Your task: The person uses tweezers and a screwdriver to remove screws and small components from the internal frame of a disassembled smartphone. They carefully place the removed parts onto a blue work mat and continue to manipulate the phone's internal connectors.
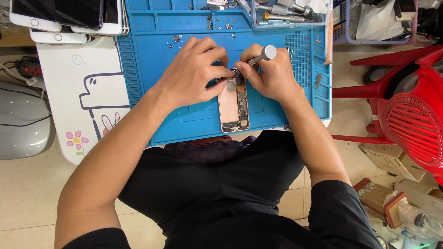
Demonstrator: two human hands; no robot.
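A person in black clothing is sitting at a small white table [60, 87] and looking down on a blue work mat [184, 115] that is covering most of its top. An opened phone [233, 107], its rose-coloured back shell and bare circuit parts showing, is lying lengthwise on the mat near the edge closest to the person. The left hand [194, 74] is curling over the phone's far end, its fingers closing on the upper left corner and pressing the shell down against the mat. The right hand [270, 76] is gripping a slim metal screwdriver [259, 56] between thumb and fingers, with the round silver cap pointing up and away and the tip angling down into the phone's top end, just beside the left hand's fingertips; the tip itself is hidden. Tiny screws and metal bits [177, 39] are lying scattered on the mat beyond the left hand. More metal tools [286, 10] are resting in a clear tray at the mat's far side. A stack of white phones [69, 18] is sitting on the table's far left corner, and a red plastic chair [406, 106] is standing on the floor to the right.
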